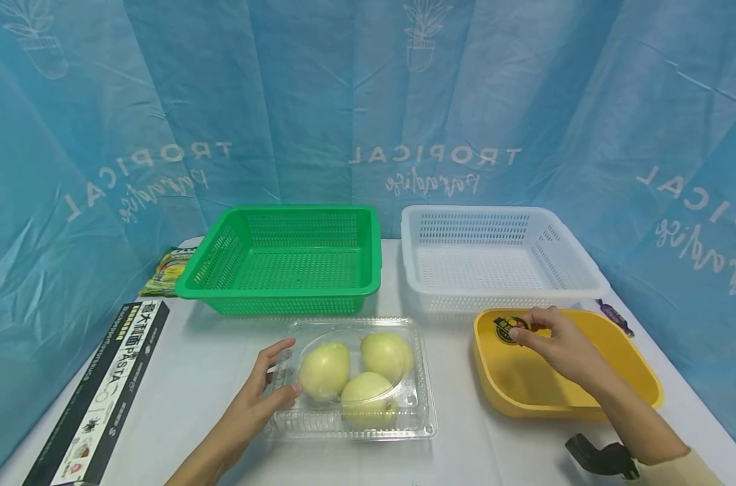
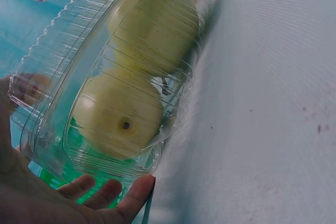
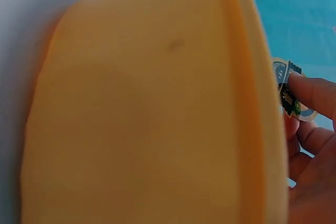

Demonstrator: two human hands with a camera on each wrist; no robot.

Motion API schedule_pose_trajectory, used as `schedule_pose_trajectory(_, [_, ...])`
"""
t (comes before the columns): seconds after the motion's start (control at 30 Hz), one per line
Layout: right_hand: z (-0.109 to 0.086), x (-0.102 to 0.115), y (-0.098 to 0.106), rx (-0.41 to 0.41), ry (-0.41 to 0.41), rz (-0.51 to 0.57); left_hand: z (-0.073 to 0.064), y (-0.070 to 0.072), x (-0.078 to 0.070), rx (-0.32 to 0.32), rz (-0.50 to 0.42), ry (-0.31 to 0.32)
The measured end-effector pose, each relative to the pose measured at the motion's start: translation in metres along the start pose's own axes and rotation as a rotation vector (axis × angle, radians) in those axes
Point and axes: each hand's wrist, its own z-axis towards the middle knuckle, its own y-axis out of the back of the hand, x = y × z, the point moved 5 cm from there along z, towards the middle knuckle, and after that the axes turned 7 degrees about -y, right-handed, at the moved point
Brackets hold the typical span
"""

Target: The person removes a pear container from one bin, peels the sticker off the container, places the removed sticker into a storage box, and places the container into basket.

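A clear plastic clamshell box [image 1: 425, 385] on the table holds three pale yellow-green, pear-like fruits [image 1: 325, 371]. My left hand [image 1: 255, 398] holds its left end, thumb over the lid's edge; the left wrist view shows several fingertips [image 2: 105, 195] at the box's end, close to the tabletop. Over the yellow basin [image 1: 623, 351], my right hand [image 1: 558, 344] pinches a round dark sticker [image 1: 506, 331] with a banner across it between thumb and index finger. The right wrist view shows the sticker [image 3: 286, 87] beyond the basin's wall [image 3: 131, 108].
Behind stand a green mesh basket [image 1: 307, 270] and a white one [image 1: 477, 263]. A long pasta box [image 1: 100, 398] lies at left, a yellow-green packet [image 1: 164, 270] beside the green basket. At right lies a purple wrapped sweet [image 1: 615, 317]. Blue curtains [image 1: 319, 101] close off the back and sides.
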Motion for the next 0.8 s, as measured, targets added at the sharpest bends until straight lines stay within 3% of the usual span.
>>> schedule_pose_trajectory(0.33, [-0.003, -0.034, 0.013, -0.035, 0.005, -0.054, 0.000, 0.000, 0.000, 0.004, 0.005, 0.011])
schedule_pose_trajectory(0.57, [-0.004, -0.052, 0.017, 0.001, -0.040, -0.112, 0.000, 0.000, -0.001, 0.002, 0.015, 0.015])
schedule_pose_trajectory(0.8, [-0.005, -0.068, 0.015, 0.069, -0.137, -0.104, -0.001, 0.000, -0.001, 0.003, 0.002, 0.009])
